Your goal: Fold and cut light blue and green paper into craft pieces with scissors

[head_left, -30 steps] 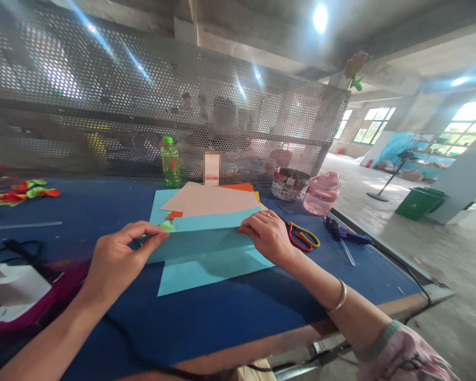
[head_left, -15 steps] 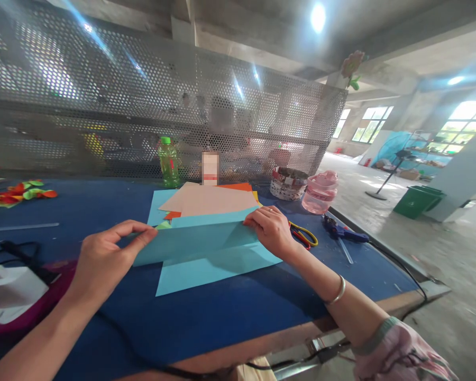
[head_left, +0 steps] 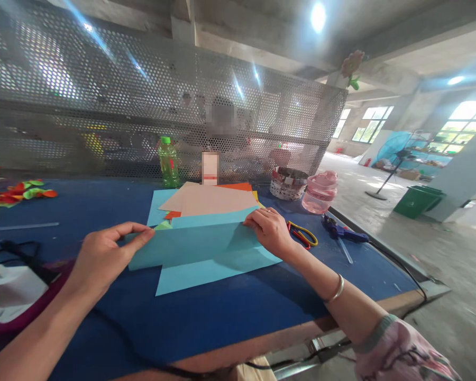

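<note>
Although a label is wrapped round the green bottle point(head_left: 168, 161) at the back of the surface point(head_left: 222, 317), its writing is too small to be read, and the carton point(head_left: 210, 168) beside it is blurred. One light blue paper sheet point(head_left: 206, 254) is laid near the middle of the blue surface, with its far half folded over toward the person. Its left end is pinched between the thumb and forefinger of the left hand point(head_left: 103, 254), the fingers point(head_left: 140, 237) being closed narrowly on the edge. The upper right corner of the fold is gripped by the bent fingers of the right hand point(head_left: 272, 230), whose thumb is hidden. One stack of coloured sheets point(head_left: 214, 201) is seen just behind, touching the folded sheet; pink, orange, yellow and blue can be counted. Just right of the right hand one pair of scissors point(head_left: 303, 235) with red and yellow handles is laid, then one blue glue gun point(head_left: 343, 230). One pink jar point(head_left: 321, 191) and one woven basket point(head_left: 289, 182) are stood behind these. Scraps of coloured paper point(head_left: 19, 191) are heaped at the far left.
</note>
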Available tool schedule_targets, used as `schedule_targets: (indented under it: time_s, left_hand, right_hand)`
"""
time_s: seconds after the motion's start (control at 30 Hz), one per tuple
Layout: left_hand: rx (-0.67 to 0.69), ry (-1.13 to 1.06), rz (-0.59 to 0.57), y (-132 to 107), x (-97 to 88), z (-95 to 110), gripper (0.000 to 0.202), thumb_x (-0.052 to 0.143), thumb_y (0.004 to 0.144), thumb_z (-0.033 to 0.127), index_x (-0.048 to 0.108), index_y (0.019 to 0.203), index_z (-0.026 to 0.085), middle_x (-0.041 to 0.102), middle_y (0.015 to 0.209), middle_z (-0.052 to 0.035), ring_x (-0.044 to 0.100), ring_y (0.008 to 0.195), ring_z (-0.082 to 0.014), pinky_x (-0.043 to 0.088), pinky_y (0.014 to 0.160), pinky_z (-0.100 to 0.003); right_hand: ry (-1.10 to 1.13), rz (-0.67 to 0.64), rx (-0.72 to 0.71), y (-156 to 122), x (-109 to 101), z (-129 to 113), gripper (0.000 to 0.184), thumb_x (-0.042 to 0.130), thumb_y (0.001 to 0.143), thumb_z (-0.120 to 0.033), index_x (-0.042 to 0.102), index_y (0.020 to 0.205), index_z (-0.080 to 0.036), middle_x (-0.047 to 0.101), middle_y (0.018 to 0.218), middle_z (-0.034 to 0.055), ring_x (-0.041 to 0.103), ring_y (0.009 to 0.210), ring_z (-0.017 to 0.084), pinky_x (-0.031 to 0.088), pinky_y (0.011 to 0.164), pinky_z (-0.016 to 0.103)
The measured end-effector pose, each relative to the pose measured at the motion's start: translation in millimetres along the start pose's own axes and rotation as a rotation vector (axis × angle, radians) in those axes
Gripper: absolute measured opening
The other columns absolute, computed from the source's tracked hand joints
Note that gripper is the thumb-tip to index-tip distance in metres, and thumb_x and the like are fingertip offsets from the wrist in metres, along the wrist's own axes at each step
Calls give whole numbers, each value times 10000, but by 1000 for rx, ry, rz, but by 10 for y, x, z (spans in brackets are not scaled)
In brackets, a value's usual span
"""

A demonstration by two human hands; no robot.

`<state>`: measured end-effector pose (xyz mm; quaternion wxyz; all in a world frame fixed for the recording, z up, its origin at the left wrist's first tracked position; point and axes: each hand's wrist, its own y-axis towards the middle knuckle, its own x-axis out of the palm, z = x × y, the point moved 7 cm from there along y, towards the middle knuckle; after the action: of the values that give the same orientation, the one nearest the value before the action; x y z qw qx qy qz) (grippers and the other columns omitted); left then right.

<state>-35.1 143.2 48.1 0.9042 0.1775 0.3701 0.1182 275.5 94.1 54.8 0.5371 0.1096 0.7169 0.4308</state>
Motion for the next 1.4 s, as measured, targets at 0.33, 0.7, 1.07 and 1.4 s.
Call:
schedule_targets:
  time_s: [0.33,0.7,1.07,1.4]
  left_hand:
    - [983,308,0,-435,522,948,302,562,877,363,667,1084,170,716,1087,-98,621,1030,-270,373,971,-458]
    - [872,197,-253,-433,1018,1022,256,487,922,236,685,1077,182,710,887,-60,653,852,-222,483,736,-332]
    - [923,212,-186,-469,962,1055,218,499,910,188,716,928,184,717,823,-50,642,787,-212,461,727,-333]
    - [925,205,-111,-434,841,1108,248,480,900,181,709,804,172,710,767,-51,619,752,-219,459,720,-353]
  right_hand:
    - [3,1,-77,-17,84,-203,330,451,978,-313,602,720,-173,661,660,7,564,616,116,325,650,274]
    - [47,-38,-117,-58,150,-223,277,485,961,-297,624,753,-178,682,705,24,590,674,130,368,711,272]
    - [53,-61,-181,-54,126,-295,290,536,929,-364,641,735,-177,675,674,31,594,670,142,381,707,278]
    - [79,-41,-148,-31,84,-273,281,554,922,-339,634,707,-177,675,663,22,608,670,137,383,715,283]
